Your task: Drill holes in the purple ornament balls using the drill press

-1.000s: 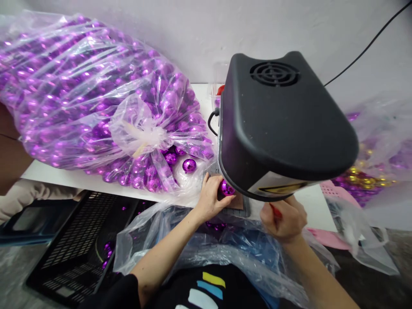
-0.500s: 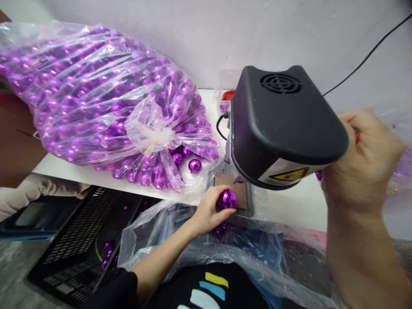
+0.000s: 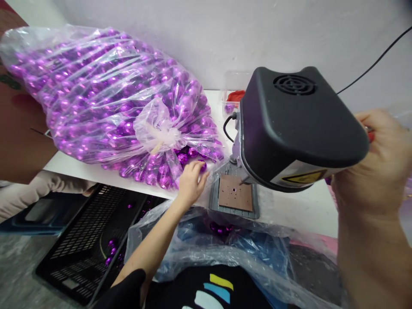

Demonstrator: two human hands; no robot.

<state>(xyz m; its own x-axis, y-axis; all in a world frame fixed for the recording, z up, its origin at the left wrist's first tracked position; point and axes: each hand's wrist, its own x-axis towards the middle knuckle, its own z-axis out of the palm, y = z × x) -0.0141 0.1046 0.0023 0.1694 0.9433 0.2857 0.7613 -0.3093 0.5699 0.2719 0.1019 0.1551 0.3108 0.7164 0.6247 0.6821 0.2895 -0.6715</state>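
Observation:
My left hand (image 3: 189, 182) reaches to the bag's opening, its fingers and thumb closed about a shiny purple faceted bauble (image 3: 202, 166), partly hidden by the fingers. My right hand (image 3: 378, 150) grips the lever of a black bench drill press (image 3: 299, 124); the lever is mostly hidden, only a bit of red shows. Below the drill head a brown square pad (image 3: 236, 193) with a hole lies on the grey base plate (image 3: 233, 212), no bauble on it. A big tied plastic bag (image 3: 161, 137) full of purple baubles lies left of the drill.
An open clear plastic bag (image 3: 206, 253) with several baubles spreads across my lap. A black crate (image 3: 80, 244) with loose baubles stands lower left. Behind the drill is a clear box (image 3: 236, 81) holding something red. A cardboard box (image 3: 24, 137) is at far left.
My left hand has left the pad and moved left to another bauble by the tied bag. The earlier bauble is gone from the pad. My right hand stays on the lever.

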